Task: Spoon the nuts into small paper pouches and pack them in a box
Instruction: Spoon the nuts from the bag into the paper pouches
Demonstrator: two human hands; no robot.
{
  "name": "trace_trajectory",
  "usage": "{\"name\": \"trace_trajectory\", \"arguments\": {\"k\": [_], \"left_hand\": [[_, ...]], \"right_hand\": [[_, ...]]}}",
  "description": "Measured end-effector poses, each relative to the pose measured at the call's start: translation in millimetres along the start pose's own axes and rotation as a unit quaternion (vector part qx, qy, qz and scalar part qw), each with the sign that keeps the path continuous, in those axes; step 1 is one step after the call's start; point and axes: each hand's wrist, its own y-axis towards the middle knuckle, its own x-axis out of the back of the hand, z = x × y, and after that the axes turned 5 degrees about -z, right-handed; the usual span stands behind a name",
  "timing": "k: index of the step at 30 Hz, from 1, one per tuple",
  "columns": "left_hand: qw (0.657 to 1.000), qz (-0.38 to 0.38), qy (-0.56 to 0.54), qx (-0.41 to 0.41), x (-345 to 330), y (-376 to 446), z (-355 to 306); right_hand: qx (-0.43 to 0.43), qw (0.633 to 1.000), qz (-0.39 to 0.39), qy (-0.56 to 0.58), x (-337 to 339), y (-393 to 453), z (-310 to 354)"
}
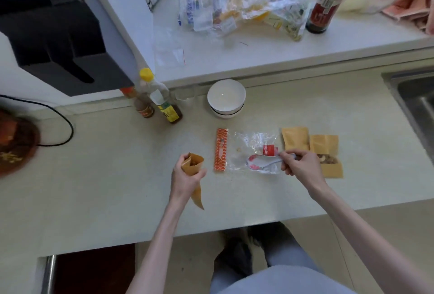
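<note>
Two hands busy: left hand (185, 177) grips an open paper pouch (193, 167) at mid-body; right hand (299, 164) pinches the spoon (260, 161) inside the nut bag (253, 150). Pouch looks light, crushable; hold gently.

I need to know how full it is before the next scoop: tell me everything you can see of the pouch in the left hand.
The pouch is small, tan-brown, paper-looking. The left hand grips it round its middle, fingers curled about it, holding it clear of the counter. Its mouth is open and points up and away; a few nuts show inside near the top, though the fill level is hidden. Its lower end tapers to a point below the wrist. Nothing else touches it.
</note>
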Motion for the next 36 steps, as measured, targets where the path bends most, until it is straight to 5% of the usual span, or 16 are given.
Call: {"name": "trace_trajectory", "arguments": {"k": [11, 21, 30, 36], "left_hand": [[0.995, -0.094, -0.043, -0.005, 17.7, -22.8, -35.8], [0.976, -0.198, -0.090, -0.002, 43.6, -47.3, -56.0], [0.957, -0.263, -0.118, -0.034, 91.6, -50.9, -71.2], [0.955, -0.268, -0.090, -0.088, 141.9, -29.0, -80.6]], "right_hand": [[0.194, 0.970, 0.105, -0.098, -21.5, 25.3, 109.6], [0.418, 0.862, 0.237, -0.164, -87.7, 29.6, 225.3], [0.540, 0.792, 0.242, -0.151, -174.5, -6.5, 321.3], [0.575, 0.782, 0.186, -0.152, -230.3, -28.0, 374.0]]}}
